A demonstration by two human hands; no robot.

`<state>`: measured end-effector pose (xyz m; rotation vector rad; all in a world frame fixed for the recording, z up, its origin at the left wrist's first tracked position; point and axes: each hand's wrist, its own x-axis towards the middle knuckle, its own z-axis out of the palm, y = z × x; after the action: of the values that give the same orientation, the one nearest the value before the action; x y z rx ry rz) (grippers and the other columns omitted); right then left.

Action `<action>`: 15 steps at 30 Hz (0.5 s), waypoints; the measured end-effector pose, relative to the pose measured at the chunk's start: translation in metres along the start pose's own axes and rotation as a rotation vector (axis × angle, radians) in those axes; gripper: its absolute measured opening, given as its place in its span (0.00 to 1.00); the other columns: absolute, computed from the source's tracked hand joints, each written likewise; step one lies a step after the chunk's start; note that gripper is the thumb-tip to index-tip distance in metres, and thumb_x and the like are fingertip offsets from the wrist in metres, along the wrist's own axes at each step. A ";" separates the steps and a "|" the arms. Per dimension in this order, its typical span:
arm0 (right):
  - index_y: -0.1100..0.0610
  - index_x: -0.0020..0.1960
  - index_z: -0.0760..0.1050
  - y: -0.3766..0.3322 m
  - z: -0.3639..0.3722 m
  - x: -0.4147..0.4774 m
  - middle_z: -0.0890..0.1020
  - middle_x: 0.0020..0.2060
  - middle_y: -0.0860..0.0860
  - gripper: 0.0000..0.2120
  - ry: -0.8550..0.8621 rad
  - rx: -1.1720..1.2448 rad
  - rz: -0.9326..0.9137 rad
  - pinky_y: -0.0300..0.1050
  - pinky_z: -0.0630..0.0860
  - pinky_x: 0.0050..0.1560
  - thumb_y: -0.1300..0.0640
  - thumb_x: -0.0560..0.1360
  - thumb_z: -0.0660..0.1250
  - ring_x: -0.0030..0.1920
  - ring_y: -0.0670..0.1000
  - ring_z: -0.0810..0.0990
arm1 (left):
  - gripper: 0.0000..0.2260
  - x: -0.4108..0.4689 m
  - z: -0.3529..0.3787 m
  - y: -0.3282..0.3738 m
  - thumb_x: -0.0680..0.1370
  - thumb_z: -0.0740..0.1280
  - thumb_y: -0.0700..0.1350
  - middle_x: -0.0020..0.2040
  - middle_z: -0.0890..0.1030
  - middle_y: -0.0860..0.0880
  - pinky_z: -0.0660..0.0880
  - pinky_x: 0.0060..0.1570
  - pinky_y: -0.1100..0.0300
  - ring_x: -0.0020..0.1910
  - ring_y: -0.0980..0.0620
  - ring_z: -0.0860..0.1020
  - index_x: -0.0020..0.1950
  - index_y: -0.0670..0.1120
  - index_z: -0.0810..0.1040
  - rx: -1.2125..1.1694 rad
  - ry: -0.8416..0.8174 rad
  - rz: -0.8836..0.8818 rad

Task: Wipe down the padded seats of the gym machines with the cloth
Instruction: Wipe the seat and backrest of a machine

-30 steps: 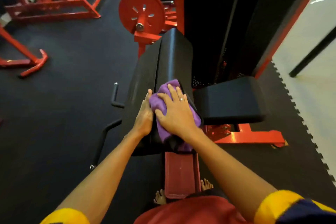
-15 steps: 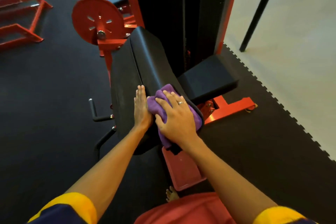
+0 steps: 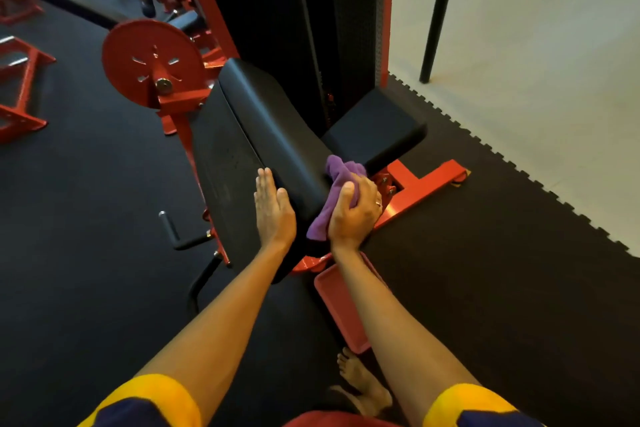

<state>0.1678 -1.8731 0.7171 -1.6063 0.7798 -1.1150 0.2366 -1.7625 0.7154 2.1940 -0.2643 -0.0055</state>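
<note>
Head view: the purple cloth [image 3: 341, 172] is soft, light and limp, and probably handles best bunched in a fist. It lies against the right edge of the long black pad [image 3: 273, 135], at 3 o'clock from the left hand [image 3: 273, 211], which rests flat with straight fingers. The right hand [image 3: 353, 215] curls round the cloth; half a second ago it pressed flat on top of the pad.

The purple cloth [image 3: 337, 184] is bunched against the right side of the long black pad [image 3: 273, 128], near its lower end, gripped in the right hand [image 3: 356, 211]. The smaller black seat [image 3: 377, 125] lies just right of the pad.
</note>
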 end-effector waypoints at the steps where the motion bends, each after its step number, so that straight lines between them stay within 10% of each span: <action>1: 0.58 0.55 0.83 -0.005 0.002 -0.008 0.83 0.55 0.54 0.16 -0.022 -0.034 -0.069 0.59 0.74 0.63 0.50 0.79 0.61 0.57 0.56 0.80 | 0.30 0.001 0.000 0.000 0.81 0.46 0.51 0.84 0.47 0.49 0.38 0.77 0.63 0.81 0.57 0.45 0.83 0.44 0.49 0.003 -0.001 0.000; 5: 0.58 0.58 0.83 0.012 -0.002 -0.009 0.82 0.58 0.56 0.18 -0.148 -0.037 -0.357 0.53 0.73 0.66 0.48 0.76 0.65 0.60 0.52 0.79 | 0.26 0.003 0.002 -0.001 0.85 0.48 0.46 0.84 0.48 0.48 0.39 0.79 0.59 0.82 0.54 0.45 0.83 0.44 0.49 0.032 -0.006 0.009; 10: 0.56 0.66 0.78 0.035 0.002 0.007 0.77 0.66 0.56 0.35 0.013 0.130 0.437 0.58 0.72 0.67 0.33 0.74 0.52 0.65 0.54 0.76 | 0.24 0.002 -0.001 0.002 0.87 0.47 0.45 0.84 0.45 0.50 0.38 0.79 0.59 0.82 0.56 0.43 0.83 0.46 0.47 0.052 -0.020 0.020; 15: 0.51 0.77 0.68 -0.007 0.016 -0.045 0.63 0.80 0.51 0.32 -0.004 -0.069 0.139 0.51 0.48 0.81 0.37 0.77 0.60 0.81 0.52 0.54 | 0.28 0.006 -0.002 -0.001 0.84 0.45 0.50 0.84 0.46 0.48 0.39 0.79 0.56 0.82 0.53 0.44 0.83 0.45 0.47 0.064 -0.036 0.025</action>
<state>0.1657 -1.8254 0.7096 -1.5852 0.9219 -0.9947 0.2428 -1.7615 0.7167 2.2553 -0.3156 -0.0231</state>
